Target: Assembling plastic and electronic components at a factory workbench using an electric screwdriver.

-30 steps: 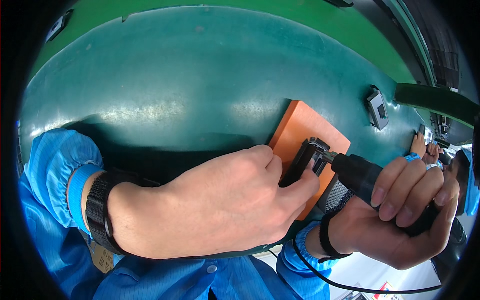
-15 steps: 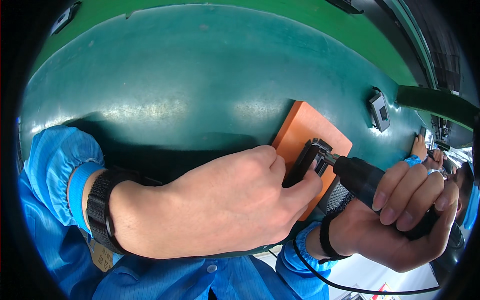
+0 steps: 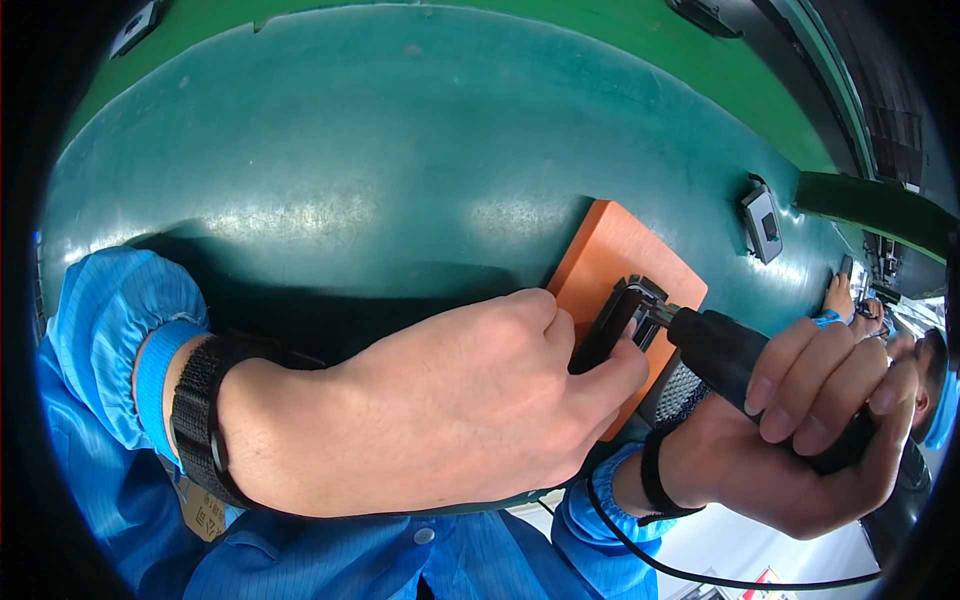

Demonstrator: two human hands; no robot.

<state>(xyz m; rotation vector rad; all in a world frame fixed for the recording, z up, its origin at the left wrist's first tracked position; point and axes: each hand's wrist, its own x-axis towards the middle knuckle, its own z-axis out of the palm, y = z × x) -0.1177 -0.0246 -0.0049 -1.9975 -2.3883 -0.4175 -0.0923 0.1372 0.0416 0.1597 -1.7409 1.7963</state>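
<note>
Resting on the table is an orange block [image 3: 605,245], and a small black plastic housing [image 3: 603,335] lies tilted on top of it. My left hand [image 3: 430,400] is closed on that housing, with thumb and forefinger pressed along its near end; the other fingers are hidden behind the hand. A black electric screwdriver [image 3: 715,350] is wrapped in the fingers of my right hand [image 3: 800,450]. Its metal bit meets the right side of the housing near the upper end. Whether a screw sits under the bit is too small to tell.
A grey-and-black device [image 3: 762,225] lies on the green table [image 3: 380,130] at the right. Grey textured material [image 3: 678,393] shows beside the block. A black cable [image 3: 720,577] loops below my right wrist. Another person's hand [image 3: 838,297] is at the far right.
Almost nothing differs. The block, the housing and both hands have shifted very slightly in the picture, and the bit stays at the housing.
</note>
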